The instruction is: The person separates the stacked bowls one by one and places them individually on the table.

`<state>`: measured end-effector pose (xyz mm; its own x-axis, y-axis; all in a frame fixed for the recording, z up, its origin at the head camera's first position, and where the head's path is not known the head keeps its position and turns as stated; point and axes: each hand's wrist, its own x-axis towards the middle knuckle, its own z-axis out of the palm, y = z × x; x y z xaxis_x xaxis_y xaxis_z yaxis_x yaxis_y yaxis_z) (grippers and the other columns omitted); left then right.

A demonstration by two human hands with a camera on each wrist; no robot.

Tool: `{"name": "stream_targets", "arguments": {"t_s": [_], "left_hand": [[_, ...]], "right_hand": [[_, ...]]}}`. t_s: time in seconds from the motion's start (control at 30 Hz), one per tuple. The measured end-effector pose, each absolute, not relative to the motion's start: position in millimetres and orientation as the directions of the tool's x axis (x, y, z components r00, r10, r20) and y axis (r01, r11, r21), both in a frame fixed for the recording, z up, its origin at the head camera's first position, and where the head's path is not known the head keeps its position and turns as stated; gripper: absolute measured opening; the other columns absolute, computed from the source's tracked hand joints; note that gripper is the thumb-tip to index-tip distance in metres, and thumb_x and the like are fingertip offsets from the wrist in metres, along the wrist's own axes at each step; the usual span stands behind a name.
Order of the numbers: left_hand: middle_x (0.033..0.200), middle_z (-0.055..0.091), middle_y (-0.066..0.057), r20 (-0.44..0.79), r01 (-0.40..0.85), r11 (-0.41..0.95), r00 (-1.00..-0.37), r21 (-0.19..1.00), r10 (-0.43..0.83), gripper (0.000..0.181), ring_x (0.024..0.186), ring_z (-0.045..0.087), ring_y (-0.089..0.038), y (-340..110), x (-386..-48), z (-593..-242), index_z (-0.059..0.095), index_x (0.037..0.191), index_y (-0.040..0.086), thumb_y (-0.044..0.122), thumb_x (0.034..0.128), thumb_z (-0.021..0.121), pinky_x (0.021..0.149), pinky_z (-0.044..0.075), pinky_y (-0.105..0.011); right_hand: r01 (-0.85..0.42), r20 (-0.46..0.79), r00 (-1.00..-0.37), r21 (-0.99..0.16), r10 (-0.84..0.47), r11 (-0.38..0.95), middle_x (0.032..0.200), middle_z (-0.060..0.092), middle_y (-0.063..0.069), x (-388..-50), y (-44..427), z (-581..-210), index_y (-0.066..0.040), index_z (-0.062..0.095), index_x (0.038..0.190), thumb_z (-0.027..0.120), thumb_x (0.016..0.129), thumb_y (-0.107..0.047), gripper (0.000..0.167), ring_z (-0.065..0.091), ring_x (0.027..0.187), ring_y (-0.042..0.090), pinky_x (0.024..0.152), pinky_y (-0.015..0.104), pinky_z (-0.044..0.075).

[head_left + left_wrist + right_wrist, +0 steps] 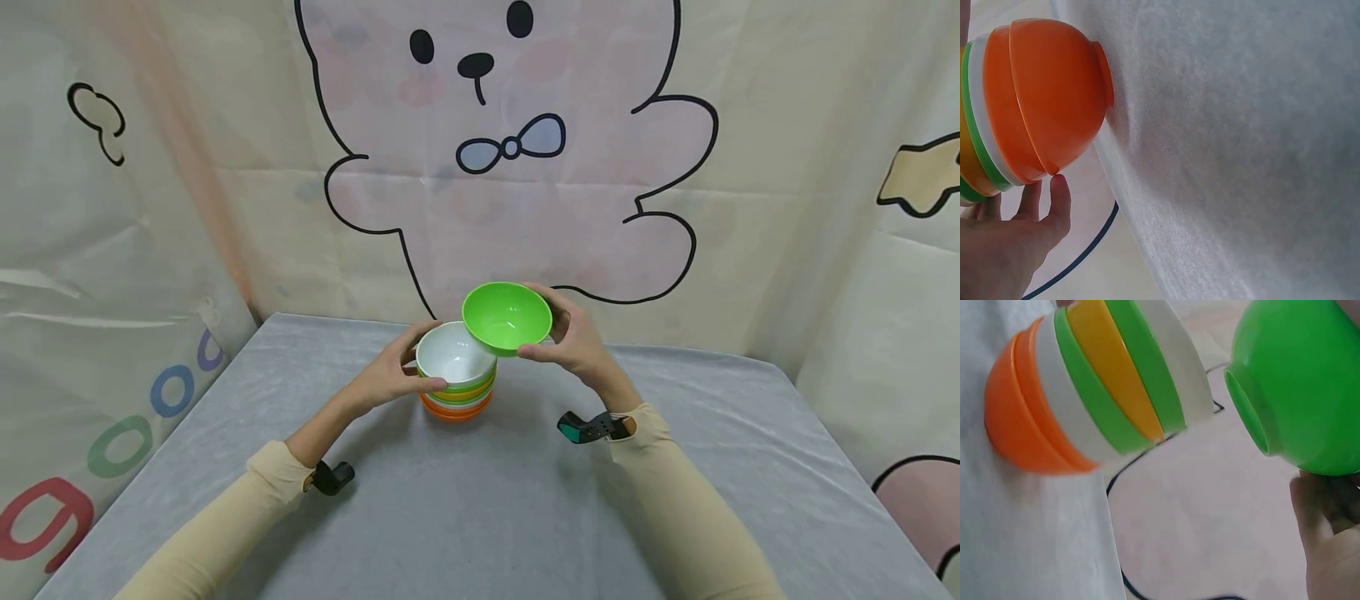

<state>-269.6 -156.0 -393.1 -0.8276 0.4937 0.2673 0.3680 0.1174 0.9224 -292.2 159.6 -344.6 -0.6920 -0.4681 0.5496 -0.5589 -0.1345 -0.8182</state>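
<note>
A stack of nested bowls in orange, white, green and yellow stands on the table, its top white bowl (453, 354) facing up. My left hand (390, 375) grips the stack from the left, thumb at the near rim; in the left wrist view its fingertips touch the lower orange bowls (1060, 94). My right hand (573, 337) holds a single green bowl (504, 317) by its right side, tilted, above and to the right of the stack. In the right wrist view, a gap separates this green bowl (1304, 387) from the stack's white top bowl (1179, 362).
Grey cloth covers the table (465, 517), whose far edge lies just behind the stack. A pale curtain (750, 250) with cartoon drawings hangs behind and at both sides. Dark straps with devices sit at both wrists.
</note>
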Motion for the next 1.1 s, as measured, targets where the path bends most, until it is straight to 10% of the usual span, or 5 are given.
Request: {"name": "stream_targets", "arguments": {"t_s": [1.1], "left_hand": [[0.152, 0.039, -0.008, 0.215, 0.332, 0.168, -0.846, 0.928, 0.488, 0.092, 0.132, 0.047, -0.034, -155, -269, -392, 0.028, 0.161, 0.015, 0.021, 0.0869, 0.083, 0.105, 0.04, -0.059]], "right_hand": [[-0.353, 0.306, -0.889, -0.932, -0.341, 0.085, 0.149, 0.046, 0.017, -303, 214, -403, 0.0, 0.043, 0.152, 0.086, 0.075, 0.009, 0.088, 0.045, 0.133, 0.03, 0.105, 0.03, 0.042]]}}
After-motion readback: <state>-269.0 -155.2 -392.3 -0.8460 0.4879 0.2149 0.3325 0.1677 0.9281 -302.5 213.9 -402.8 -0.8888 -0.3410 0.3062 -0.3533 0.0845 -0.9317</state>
